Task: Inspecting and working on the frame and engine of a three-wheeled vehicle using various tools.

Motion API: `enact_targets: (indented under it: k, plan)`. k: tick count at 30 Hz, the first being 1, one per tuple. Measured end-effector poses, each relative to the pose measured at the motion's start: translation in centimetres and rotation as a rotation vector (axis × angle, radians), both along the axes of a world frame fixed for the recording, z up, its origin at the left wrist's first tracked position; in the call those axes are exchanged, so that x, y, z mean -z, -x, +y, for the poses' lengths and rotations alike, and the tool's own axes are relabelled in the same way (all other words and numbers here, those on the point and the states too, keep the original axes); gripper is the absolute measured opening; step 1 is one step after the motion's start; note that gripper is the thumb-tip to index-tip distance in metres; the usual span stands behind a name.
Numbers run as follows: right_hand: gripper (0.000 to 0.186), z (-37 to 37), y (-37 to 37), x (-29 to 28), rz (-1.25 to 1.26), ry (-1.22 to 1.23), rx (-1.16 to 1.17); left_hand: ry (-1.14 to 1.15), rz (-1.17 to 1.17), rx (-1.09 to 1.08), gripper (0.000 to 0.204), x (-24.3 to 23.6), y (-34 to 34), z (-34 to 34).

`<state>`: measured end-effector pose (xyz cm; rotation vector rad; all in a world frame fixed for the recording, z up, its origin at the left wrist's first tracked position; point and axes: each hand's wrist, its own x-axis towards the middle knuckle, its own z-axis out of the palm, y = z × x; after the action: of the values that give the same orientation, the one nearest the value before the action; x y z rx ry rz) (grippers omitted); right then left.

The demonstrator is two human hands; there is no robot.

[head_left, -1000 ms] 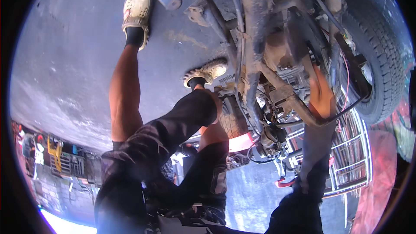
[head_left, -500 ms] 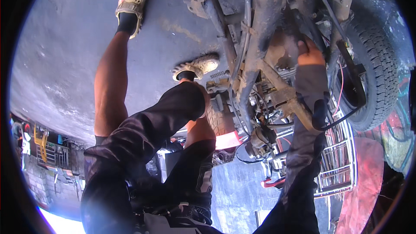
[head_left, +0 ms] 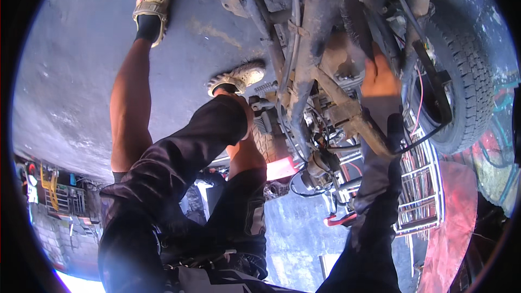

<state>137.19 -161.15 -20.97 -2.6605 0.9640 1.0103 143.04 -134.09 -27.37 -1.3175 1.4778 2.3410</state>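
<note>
My right hand (head_left: 381, 76) reaches in among the bars of a dirty, bare vehicle frame (head_left: 317, 27). Its fingers are closed around the near end of a long, dark, brush-like object (head_left: 356, 21), whose exact kind I cannot make out. That object lies beside a rounded, brownish metal part (head_left: 339, 57) inside the frame. My left arm, in a dark sleeve, crosses to the middle; a sliver of skin at its cuff, by my shin, seems to be my left hand (head_left: 249, 122). Its fingers are hidden.
A thick-treaded tyre (head_left: 469, 87) stands to the right of the frame. Loose cables and a pink wire (head_left: 420, 97) hang near my right forearm. Engine parts (head_left: 320, 171) sit below the frame's fork, and a white metal rack (head_left: 420, 195) stands beyond. My clog-shod feet rest on the grey floor (head_left: 81, 76).
My right hand has drawn slightly toward me along the frame, and more of the dark brush-like object shows. The whole view has shifted a little; my left arm keeps its place on my shin.
</note>
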Motion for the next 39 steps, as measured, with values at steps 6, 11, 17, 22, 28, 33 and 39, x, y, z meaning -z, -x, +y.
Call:
enact_targets:
  k: [6,11,17,22,28,33,39]
  plan:
    - [0.038,-1.3,8.8,-4.8,-0.354,-0.275,0.188,-0.004,0.016,-0.01,0.03,-0.9,-1.7,-1.6]
    - [0.039,-0.8,-1.8,0.2,0.184,-0.035,-0.185,0.016,0.024,-0.067,0.03,0.9,0.7,-0.2]
    - [0.041,-2.7,5.6,-3.9,-0.316,-0.486,0.15,-0.058,0.028,0.031,0.026,0.5,0.2,0.6]
    - [0.045,-0.1,-4.1,0.3,0.374,-0.119,0.2,-0.047,0.04,0.006,0.031,0.1,-0.9,0.5]
    - [0.04,-0.6,-0.6,-3.5,0.062,-0.227,0.087,-0.061,-0.05,-0.017,0.039,-0.3,-1.0,2.6]
    - [0.038,-2.8,2.2,-2.8,0.037,-0.276,0.082,0.025,-0.035,-0.028,0.04,-0.7,-0.9,0.4]
    - [0.039,0.6,-3.0,1.0,0.232,-0.179,0.058,-0.051,-0.085,0.023,0.045,0.2,-0.3,3.1]
